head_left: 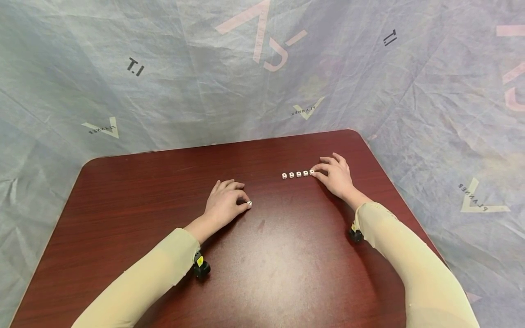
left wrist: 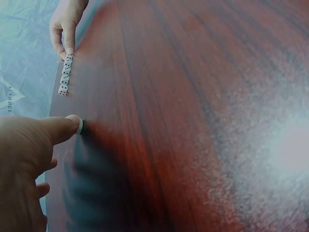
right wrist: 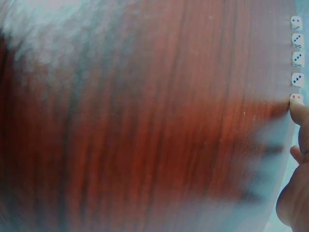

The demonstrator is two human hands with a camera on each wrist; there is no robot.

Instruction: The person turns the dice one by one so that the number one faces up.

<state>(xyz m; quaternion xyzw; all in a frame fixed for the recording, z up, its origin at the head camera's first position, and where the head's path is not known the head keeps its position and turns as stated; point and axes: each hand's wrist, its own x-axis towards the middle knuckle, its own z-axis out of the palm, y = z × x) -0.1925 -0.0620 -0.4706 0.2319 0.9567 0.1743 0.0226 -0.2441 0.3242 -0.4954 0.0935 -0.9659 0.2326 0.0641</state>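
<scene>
Several small white dice [head_left: 298, 174] form a straight row on the dark red table toward its far right side. At the row's right end, my right hand [head_left: 335, 176] pinches the last die [right wrist: 296, 98] between thumb and index finger, and red pips show on it. My left hand [head_left: 224, 202] pinches a separate die [head_left: 249, 204] between thumb and index fingertip, left of the row and nearer to me. In the left wrist view the thumb mostly hides that die [left wrist: 80, 126], leaving a pale edge in sight.
The wood-grain table [head_left: 164, 196] has rounded far corners and a bright glare patch near its front. A grey printed cloth [head_left: 197, 82] hangs behind it and on the right. Black wrist cameras [head_left: 201, 266] sit under both cream sleeves [head_left: 151, 273].
</scene>
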